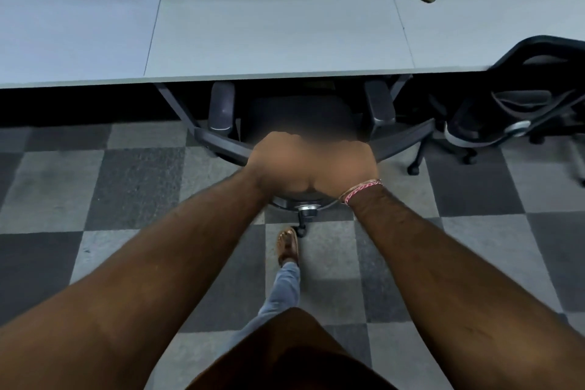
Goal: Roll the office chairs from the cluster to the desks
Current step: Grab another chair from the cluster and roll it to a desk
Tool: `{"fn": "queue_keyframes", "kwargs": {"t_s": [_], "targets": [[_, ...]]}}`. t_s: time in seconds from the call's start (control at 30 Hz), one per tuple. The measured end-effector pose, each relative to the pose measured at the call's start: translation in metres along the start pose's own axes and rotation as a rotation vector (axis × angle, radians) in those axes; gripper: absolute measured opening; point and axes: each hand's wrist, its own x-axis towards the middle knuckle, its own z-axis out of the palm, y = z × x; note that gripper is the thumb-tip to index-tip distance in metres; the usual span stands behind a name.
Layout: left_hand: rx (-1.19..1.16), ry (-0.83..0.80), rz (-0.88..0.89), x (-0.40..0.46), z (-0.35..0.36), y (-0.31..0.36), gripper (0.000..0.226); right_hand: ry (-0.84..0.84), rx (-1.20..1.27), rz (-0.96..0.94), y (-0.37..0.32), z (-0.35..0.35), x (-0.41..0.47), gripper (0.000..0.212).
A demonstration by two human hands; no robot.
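Both hands, left hand (pixel 278 161) and right hand (pixel 345 168), rest together on the backrest top of the office chair (pixel 221 106); blur hides their grip. Seat sits partly under the middle tabletop (pixel 278 35). Recommend pushing straight, armrests clearing the edge.

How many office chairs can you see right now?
2. One chair sits under the middle desk, both hands on its back; a second chair stands at the right. Others may be out of frame.
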Motion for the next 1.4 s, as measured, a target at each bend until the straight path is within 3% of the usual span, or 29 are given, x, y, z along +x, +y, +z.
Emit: {"fn": "queue_keyframes", "kwargs": {"t_s": [0.53, 0.8, 1.1, 1.23, 1.4], "targets": [[-0.024, -0.044, -0.023, 0.165, -0.034, -0.085, 0.025, -0.003, 0.066, -0.042, 0.088, 0.037, 0.171, 0.019], [-0.02, -0.049, -0.051, 0.174, -0.032, -0.086, 0.028, 0.029, 0.129, -0.108, 0.095, 0.041, 0.178, 0.023], [-0.134, -0.029, -0.223, 0.152, -0.036, -0.062, 0.025, 0.018, 0.178, -0.172, 0.095, 0.036, 0.162, 0.017], [-0.177, 0.02, -0.306, 0.134, -0.041, -0.05, 0.028, -0.032, 0.24, -0.209, 0.092, 0.029, 0.16, 0.033], [-0.139, 0.177, -0.442, 0.09, -0.051, -0.049, 0.027, 0.04, 0.266, -0.357, 0.074, 0.0, 0.167, 0.037]]}}
